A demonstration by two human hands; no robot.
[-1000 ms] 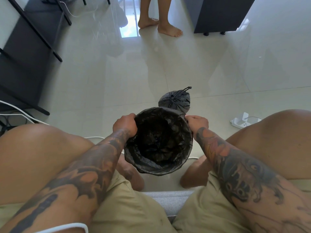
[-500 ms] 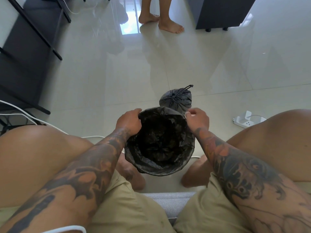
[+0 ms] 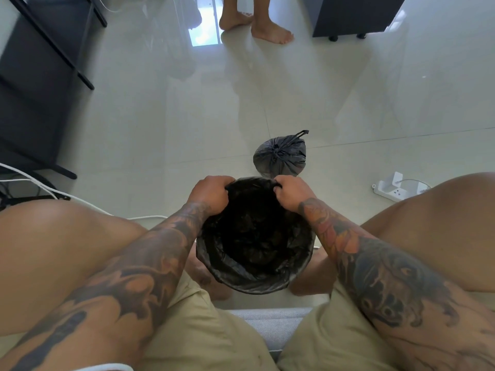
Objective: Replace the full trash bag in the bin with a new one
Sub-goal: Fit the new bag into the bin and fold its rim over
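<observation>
A round bin stands on the floor between my knees, lined with a new black bag whose edge is folded over the rim. My left hand grips the bag's edge at the far left of the rim. At the far right of the rim, my right hand pinches the edge of the bag. The bin's own wall is hidden under the plastic. Just beyond the bin, a full black bag, tied at the top, sits on the tiles.
A white power strip with a cable lies on the floor at right. White cables run at left beside a black frame. Another person's bare feet stand at the far end, next to a black cabinet.
Both hands have slid along the rim from its sides toward the far edge and closer together, and now hold the bag's edge there. The tied bag has not moved.
</observation>
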